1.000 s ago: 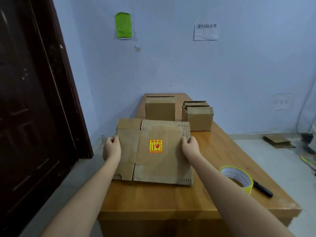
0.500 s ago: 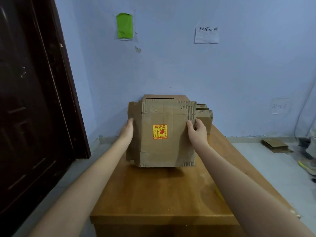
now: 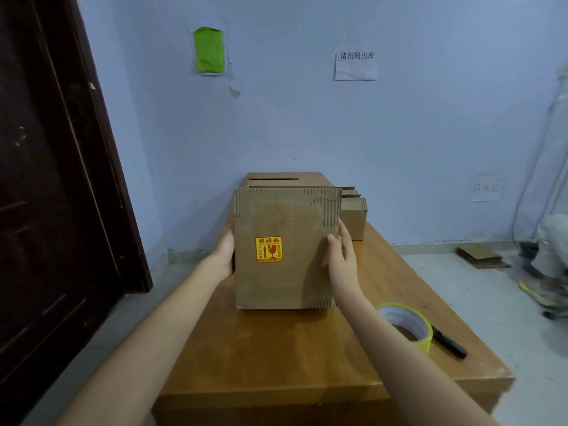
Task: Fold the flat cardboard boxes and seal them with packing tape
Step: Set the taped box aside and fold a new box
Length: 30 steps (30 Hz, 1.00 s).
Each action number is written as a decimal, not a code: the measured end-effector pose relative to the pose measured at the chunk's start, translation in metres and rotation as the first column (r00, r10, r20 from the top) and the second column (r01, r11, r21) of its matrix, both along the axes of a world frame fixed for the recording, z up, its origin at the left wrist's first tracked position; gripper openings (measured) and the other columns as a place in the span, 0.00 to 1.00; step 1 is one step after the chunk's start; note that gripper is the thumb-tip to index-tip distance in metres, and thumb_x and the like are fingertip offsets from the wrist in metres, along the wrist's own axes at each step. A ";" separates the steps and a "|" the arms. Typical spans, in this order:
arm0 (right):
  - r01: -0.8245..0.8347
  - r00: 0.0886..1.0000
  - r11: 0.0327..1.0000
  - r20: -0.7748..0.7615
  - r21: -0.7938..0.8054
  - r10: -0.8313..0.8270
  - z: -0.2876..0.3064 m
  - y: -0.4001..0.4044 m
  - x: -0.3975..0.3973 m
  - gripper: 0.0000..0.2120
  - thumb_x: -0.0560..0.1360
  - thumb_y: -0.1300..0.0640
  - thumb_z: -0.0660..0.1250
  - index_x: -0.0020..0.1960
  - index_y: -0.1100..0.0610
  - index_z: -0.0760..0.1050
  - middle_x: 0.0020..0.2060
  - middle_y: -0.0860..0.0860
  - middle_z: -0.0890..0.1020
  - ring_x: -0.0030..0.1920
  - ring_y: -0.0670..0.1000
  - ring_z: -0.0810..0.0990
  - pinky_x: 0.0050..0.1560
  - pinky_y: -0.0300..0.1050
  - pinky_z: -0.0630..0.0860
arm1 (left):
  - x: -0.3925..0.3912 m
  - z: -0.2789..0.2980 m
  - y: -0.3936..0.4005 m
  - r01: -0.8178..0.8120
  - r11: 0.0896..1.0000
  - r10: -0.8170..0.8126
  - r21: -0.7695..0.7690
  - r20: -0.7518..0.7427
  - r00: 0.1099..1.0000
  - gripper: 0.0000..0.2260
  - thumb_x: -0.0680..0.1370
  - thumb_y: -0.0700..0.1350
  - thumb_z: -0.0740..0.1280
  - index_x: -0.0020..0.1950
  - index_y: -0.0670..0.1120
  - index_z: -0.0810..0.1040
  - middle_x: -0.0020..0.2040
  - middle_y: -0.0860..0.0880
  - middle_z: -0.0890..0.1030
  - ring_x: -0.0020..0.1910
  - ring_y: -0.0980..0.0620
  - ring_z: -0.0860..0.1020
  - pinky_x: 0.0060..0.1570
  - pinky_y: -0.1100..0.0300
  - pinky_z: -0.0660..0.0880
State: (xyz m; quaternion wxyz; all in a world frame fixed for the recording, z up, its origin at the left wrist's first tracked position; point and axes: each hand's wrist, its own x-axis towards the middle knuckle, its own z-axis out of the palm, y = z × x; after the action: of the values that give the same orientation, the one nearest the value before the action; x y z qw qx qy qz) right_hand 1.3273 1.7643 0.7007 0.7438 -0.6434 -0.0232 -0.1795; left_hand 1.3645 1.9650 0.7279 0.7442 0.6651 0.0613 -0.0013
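Brown cardboard box [image 3: 285,250] with worn ribbed corrugation at its edges and a yellow sticker [image 3: 269,249] printed in red. Orange-brown wood table [image 3: 276,358]; near right a tape roll [image 3: 405,325], yellow-green with white inner core, beside a black marker [image 3: 448,341]. Pale blue wall [image 3: 399,124] with a bright green patch [image 3: 209,50] and white paper sign [image 3: 356,65] in black characters; dark brown door [image 3: 46,179] at left.

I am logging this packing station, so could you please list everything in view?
Cardboard box: one, brown with a red-and-yellow sticker, upright mid-table between both hands.
Other boxes: at least two, brown, behind it at the table's far end.
Tape roll: one, yellow-green, table's right side.
Marker: one, black, right of the tape.
Table: one, wooden.
Flat cardboard: brown, on the floor at right.
Door: one, dark, left.
Wall notices: white papers, one green patch.
Left hand: on the box's left side.
Right hand: on its right edge.
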 end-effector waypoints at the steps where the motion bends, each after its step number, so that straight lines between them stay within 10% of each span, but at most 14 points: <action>1: -0.018 1.000 1.000 0.010 -0.011 0.018 -0.001 0.000 -0.003 0.20 0.82 0.50 0.55 0.73 0.40 0.59 0.71 0.44 0.66 0.69 0.46 0.65 0.63 0.40 0.65 | 0.001 0.001 -0.002 -0.004 0.999 0.005 -0.034 0.009 1.000 0.17 0.81 0.57 0.56 0.45 0.48 0.78 0.42 0.44 0.83 0.45 0.45 0.81 0.43 0.51 0.77; 17: -0.096 0.991 0.983 0.080 -0.158 0.110 -0.037 -0.002 -0.035 0.23 0.83 0.58 0.52 0.68 0.34 0.51 0.71 0.42 0.60 0.70 0.43 0.61 0.69 0.41 0.60 | -0.028 -0.031 0.001 -0.128 0.986 0.139 -0.109 0.107 0.984 0.17 0.82 0.56 0.53 0.44 0.49 0.77 0.42 0.45 0.81 0.45 0.45 0.80 0.48 0.50 0.77; 22: -0.031 0.991 0.977 0.123 -0.209 0.057 -0.018 -0.023 -0.025 0.19 0.83 0.55 0.52 0.73 0.43 0.56 0.69 0.43 0.65 0.70 0.43 0.64 0.66 0.35 0.63 | -0.029 -0.009 0.011 -0.113 0.994 0.108 0.006 0.241 0.964 0.22 0.83 0.55 0.49 0.69 0.46 0.70 0.65 0.43 0.75 0.64 0.46 0.72 0.64 0.49 0.68; 30: 0.030 0.997 0.953 0.071 -0.303 -0.009 0.053 -0.028 0.001 0.28 0.76 0.36 0.46 0.64 0.47 0.74 0.59 0.46 0.78 0.62 0.46 0.74 0.67 0.56 0.68 | -0.036 0.022 -0.001 -0.064 0.985 0.018 0.162 0.271 0.962 0.41 0.61 0.78 0.55 0.66 0.57 0.72 0.64 0.46 0.76 0.65 0.46 0.71 0.68 0.41 0.64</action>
State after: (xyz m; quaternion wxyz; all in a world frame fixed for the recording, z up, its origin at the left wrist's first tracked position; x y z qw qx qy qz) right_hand 1.3282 1.7362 0.7541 0.6332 -0.7437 -0.0696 -0.2030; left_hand 1.3284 1.9640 0.7496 0.6864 0.7184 -0.0266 0.1095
